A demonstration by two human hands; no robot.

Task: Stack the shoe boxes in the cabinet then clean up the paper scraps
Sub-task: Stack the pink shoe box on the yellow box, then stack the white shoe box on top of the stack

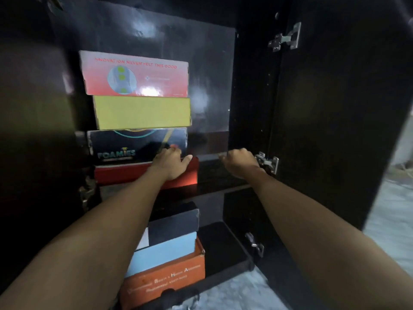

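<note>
left hand (172,163) lies flat, fingers spread, on the front of the red box (125,173) at the bottom of the upper stack; fingertips reach up onto the lower edge of the dark "foamies" box (125,143). palm pressed to cardboard, not clamped round anything i can see.

right hand (240,159) is right of the red box, curled into a loose fist, holding nothing, over the bare part of the upper shelf (214,173). a metal hinge (268,163) sits just right of it.

landmark: red box. on it i see the foamies box, then a yellow box (143,113), then a pink-red box (134,73) on top printed "innovation never felt this good". the four form one column at the left of the shelf; the top box sits slightly skewed to the left of the yellow one.

below the red box, on the lower shelf (223,247), i see a second stack: orange box (169,278) at the base, light blue box (163,251) on it, black box (174,222) on top. my view of its left part is hidden behind the left forearm.

right of the red box, the dark cabinet door (335,108) stands open, a second hinge (286,38) high on it. pale floor (391,215) shows beyond the door, blurred.

paper scraps: i cannot pick any out.
</note>
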